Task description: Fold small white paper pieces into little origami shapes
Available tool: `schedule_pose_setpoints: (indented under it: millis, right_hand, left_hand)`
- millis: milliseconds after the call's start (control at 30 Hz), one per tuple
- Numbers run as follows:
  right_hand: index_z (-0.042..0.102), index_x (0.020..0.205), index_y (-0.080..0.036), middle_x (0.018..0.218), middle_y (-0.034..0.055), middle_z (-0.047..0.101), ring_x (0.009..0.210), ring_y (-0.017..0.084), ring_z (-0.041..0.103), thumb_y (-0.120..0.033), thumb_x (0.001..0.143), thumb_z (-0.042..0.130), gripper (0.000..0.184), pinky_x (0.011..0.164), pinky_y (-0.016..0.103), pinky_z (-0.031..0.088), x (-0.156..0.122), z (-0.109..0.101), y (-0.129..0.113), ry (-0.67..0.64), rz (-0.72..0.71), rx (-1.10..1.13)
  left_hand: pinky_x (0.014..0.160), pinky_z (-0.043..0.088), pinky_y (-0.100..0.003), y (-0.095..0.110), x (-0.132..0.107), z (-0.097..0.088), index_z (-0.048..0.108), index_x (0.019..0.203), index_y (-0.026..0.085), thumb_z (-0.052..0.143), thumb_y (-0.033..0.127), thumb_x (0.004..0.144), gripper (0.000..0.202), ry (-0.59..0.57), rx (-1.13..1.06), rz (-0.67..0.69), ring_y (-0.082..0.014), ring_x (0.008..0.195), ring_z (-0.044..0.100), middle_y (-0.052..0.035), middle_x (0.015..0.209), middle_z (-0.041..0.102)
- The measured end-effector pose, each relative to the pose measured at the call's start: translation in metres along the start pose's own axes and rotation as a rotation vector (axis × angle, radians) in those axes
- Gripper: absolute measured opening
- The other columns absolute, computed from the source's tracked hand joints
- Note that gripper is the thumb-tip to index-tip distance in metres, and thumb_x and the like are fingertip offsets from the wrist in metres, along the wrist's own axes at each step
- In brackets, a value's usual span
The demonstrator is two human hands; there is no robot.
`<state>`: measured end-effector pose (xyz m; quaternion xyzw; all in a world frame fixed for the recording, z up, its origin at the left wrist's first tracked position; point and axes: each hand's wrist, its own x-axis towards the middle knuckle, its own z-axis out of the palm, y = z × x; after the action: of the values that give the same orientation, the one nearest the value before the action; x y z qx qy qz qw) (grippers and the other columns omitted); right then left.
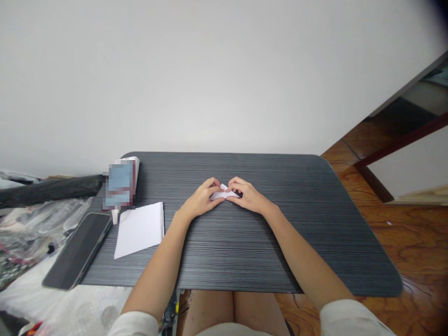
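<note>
A small folded piece of white paper (219, 195) is held between both hands just above or on the dark table, around its middle. My left hand (202, 198) pinches its left side, the thumb along the near edge and the fingers over the top. From the other side my right hand (247, 195) grips it with thumb and bent fingers. A pointed fold sticks up between the two hands. The fingers cover much of the paper, so its full shape is hidden.
On the table (280, 242) at left lie a stack of white paper (140, 231), a dark phone (79, 249) jutting over the left edge, and a blurred-out package (121, 184). Plastic-wrapped items (31, 233) crowd the table's left side. A white wall (224, 84) stands behind.
</note>
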<state>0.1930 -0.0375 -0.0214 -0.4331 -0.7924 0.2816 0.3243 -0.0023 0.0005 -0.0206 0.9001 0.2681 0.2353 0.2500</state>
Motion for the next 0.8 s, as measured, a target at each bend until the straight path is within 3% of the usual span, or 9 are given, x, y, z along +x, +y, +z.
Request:
schedule_pose_setpoints:
  millis: [300, 533, 800]
  right_hand:
    - [0.059, 0.091, -0.018, 0.093, 0.0051, 0.049, 0.081, 0.014, 0.051, -0.019, 0.075, 0.056, 0.016, 0.075, 0.029, 0.041, 0.0, 0.0, -0.001, -0.015, 0.029, 0.022]
    - [0.055, 0.102, -0.02, 0.095, 0.0056, 0.05, 0.075, 0.013, 0.049, -0.013, 0.073, 0.052, 0.029, 0.067, 0.027, 0.043, 0.0, -0.003, 0.001, -0.008, 0.023, 0.043]
    - [0.061, 0.086, -0.019, 0.087, 0.0053, 0.055, 0.069, 0.012, 0.049, -0.021, 0.078, 0.051, 0.013, 0.065, 0.028, 0.044, 0.001, 0.005, 0.009, 0.138, 0.004, 0.077]
  left_hand:
    - [0.082, 0.042, -0.031, 0.002, 0.001, 0.0, 0.057, 0.099, 0.016, 0.049, 0.031, 0.079, 0.026, -0.01, -0.014, 0.004, -0.0169, 0.09, 0.05, -0.0075, 0.098, 0.048]
    - [0.081, 0.042, -0.032, 0.001, 0.001, 0.001, 0.055, 0.107, 0.018, 0.046, 0.033, 0.081, 0.032, 0.029, 0.018, -0.047, -0.0176, 0.089, 0.05, -0.0077, 0.098, 0.048]
    - [0.078, 0.043, -0.031, 0.002, 0.002, 0.007, 0.054, 0.108, 0.019, 0.045, 0.033, 0.082, 0.031, 0.089, 0.074, -0.02, -0.0161, 0.085, 0.05, -0.0074, 0.098, 0.048]
